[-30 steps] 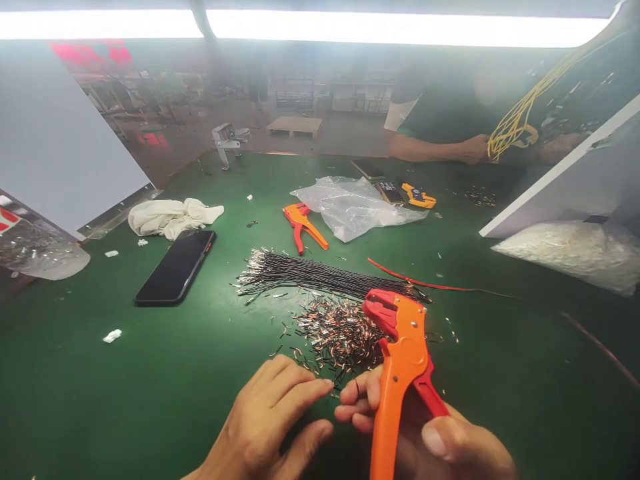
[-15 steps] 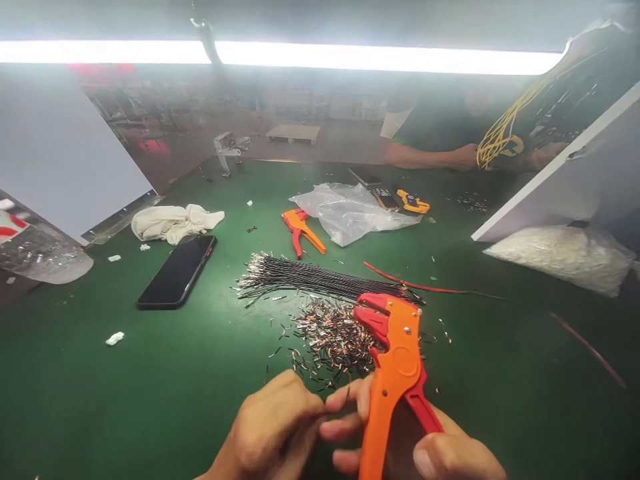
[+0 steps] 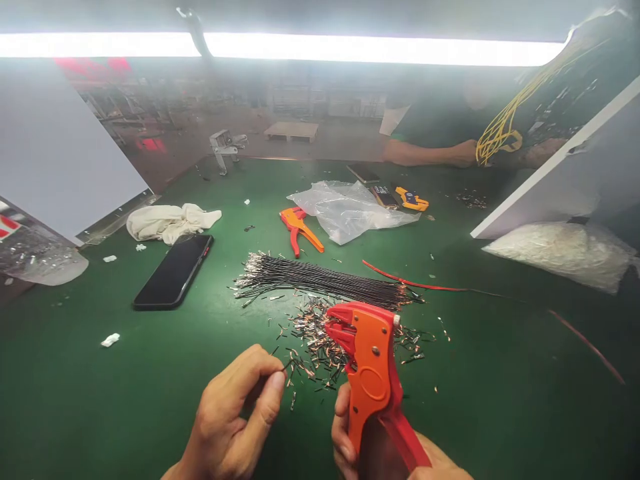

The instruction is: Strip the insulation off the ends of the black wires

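My right hand (image 3: 380, 453) grips an orange and red wire stripper (image 3: 369, 370) upright near the bottom middle, its jaws pointing left over a heap of small copper-coloured terminals (image 3: 320, 337). My left hand (image 3: 235, 413) is closed in a pinch, thumb against forefinger, on a thin dark wire piece (image 3: 286, 365) at the heap's near edge. Just beyond the heap lies a bundle of black wires (image 3: 320, 280) with bare metal ends.
On the green table lie a black phone (image 3: 174, 271), a white cloth (image 3: 167, 220), a second orange stripper (image 3: 299, 228), a clear plastic bag (image 3: 350, 210) and a red wire (image 3: 415, 283). A bag of white parts (image 3: 560, 253) sits right. Another person's hands (image 3: 463, 153) hold yellow wires across the table.
My hands have drawn apart. The left hand moved left with the pinched wire piece; the stripper shifted left and lower, over the terminal heap.
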Tool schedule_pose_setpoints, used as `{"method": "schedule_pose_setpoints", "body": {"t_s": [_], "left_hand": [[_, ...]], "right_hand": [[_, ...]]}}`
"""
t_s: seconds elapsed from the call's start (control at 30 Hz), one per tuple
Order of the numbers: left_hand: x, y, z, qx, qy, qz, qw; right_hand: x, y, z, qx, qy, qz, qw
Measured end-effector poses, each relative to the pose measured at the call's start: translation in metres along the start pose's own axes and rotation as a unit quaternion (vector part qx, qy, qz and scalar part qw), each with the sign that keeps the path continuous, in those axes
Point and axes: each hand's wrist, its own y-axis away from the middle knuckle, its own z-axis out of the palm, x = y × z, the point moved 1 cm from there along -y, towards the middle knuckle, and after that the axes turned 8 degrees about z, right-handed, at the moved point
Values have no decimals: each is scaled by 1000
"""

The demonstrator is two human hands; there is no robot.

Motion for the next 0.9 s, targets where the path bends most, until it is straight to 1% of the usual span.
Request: {"method": "schedule_pose_setpoints", "body": {"t_s": [0.07, 0.13, 0.23, 0.3, 0.47, 0.57, 0.7, 0.8, 0.9], "left_hand": [[1, 1, 0, 5, -3, -15, 1000], [2, 1, 1, 14, -7, -10, 1000], [3, 0, 2, 26, -21, 14, 999], [3, -1, 3, 28, -31, 22, 999], [0, 1, 4, 20, -40, 22, 999], [-1, 3, 5, 7, -39, 27, 999], [0, 5, 7, -11, -26, 24, 999], [1, 4, 7, -18, -34, 26, 999], [1, 1, 4, -12, -65, 18, 998]], "right_hand": [[-6, 3, 9, 23, -16, 5, 1000], [-14, 5, 21, 31, -20, 9, 999], [-23, 6, 35, 5, -32, 12, 999], [-27, 6, 39, -4, -21, 13, 1000], [-29, 6, 39, -36, 47, 20, 998], [-28, 6, 37, -15, 60, 25, 998], [-25, 5, 33, 14, 67, 15, 998], [-23, 4, 32, 7, 74, 26, 997], [-20, 5, 29, 1, 134, 44, 990]]}}
